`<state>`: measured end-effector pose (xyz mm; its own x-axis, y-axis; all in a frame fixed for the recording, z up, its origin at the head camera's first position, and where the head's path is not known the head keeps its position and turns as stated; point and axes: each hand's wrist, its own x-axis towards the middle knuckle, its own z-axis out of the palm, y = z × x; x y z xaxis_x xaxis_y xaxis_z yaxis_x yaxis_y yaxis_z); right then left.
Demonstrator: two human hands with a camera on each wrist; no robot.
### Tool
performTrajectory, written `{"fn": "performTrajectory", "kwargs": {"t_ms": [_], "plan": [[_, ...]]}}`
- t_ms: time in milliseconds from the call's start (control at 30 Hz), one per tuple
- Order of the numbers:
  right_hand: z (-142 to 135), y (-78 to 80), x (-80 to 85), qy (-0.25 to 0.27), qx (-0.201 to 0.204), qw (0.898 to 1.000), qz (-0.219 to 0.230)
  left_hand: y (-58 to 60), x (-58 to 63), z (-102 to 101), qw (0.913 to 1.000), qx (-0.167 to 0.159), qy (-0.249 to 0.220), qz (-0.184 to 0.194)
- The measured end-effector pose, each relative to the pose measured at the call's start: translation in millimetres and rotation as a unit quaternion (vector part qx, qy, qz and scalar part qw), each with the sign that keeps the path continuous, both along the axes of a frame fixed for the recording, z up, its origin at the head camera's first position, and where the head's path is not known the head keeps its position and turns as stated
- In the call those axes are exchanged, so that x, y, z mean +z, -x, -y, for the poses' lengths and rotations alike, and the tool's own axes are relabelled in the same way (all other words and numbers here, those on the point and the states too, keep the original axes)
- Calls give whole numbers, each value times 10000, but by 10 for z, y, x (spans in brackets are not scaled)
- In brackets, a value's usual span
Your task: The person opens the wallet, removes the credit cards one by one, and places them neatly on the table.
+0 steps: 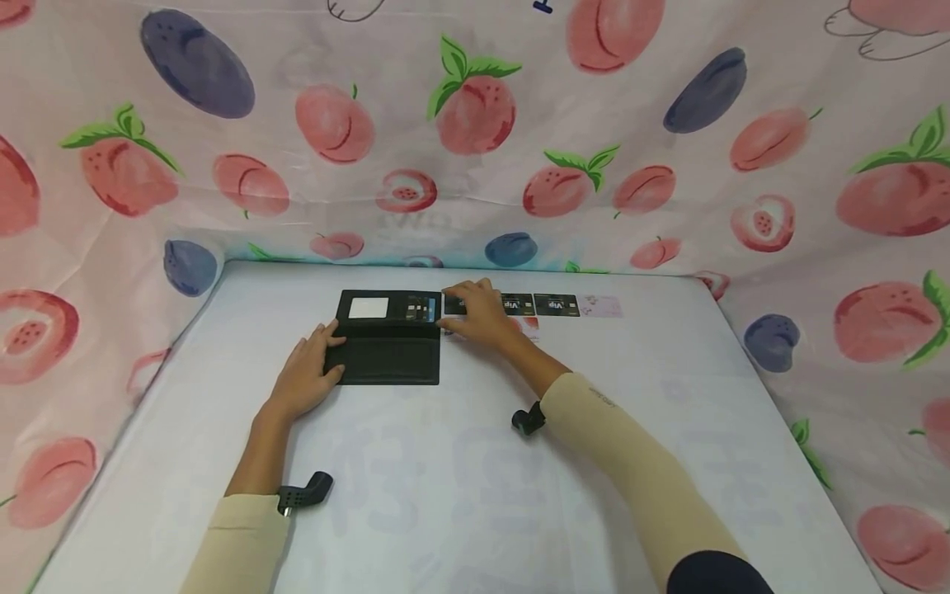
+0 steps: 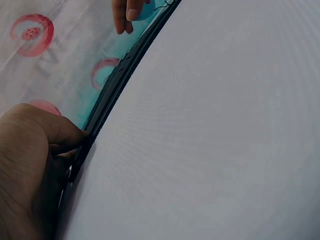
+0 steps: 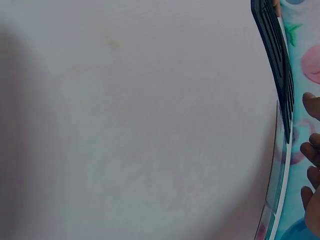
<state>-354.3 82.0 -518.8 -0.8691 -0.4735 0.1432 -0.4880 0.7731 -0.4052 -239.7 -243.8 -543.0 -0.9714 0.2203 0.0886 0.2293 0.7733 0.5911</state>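
An opened black wallet (image 1: 382, 363) lies flat on the white table, with a white window and several card slots in its upper half. My left hand (image 1: 303, 375) rests at its left edge, thumb and fingertips spread apart on the border. In the left wrist view, the thumb of that hand (image 2: 30, 160) touches the wallet's edge (image 2: 117, 80). My right hand (image 1: 486, 318) is at the wallet's right edge, fingers extended over a row of cards and partly hiding them. In the right wrist view its fingers (image 3: 312, 150) are spread, with nothing showing between them.
Right of my hand lie a black card marked Vip (image 1: 556, 305) and a pale pink card (image 1: 599, 306). A reddish card (image 1: 529, 327) shows below the row. A fruit-print sheet (image 1: 408, 124) hangs behind the white table (image 1: 445, 495).
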Motion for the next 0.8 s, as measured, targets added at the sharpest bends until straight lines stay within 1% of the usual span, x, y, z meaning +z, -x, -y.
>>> {"fn": "performTrajectory", "kwargs": {"t_ms": [200, 433, 667, 800], "plan": [[125, 47, -10, -407, -7, 9992, -49, 12, -3, -2, 10000, -21, -57, -14], [268, 83, -3, -622, -57, 9980, -1, 8, 3, 0, 10000, 21, -26, 17], [398, 117, 21, -592, -30, 9982, 63, 8, -9, 4, 10000, 50, -9, 27], [464, 148, 5, -808, -55, 9967, 63, 16, -3, -7, 10000, 43, -10, 20]]}}
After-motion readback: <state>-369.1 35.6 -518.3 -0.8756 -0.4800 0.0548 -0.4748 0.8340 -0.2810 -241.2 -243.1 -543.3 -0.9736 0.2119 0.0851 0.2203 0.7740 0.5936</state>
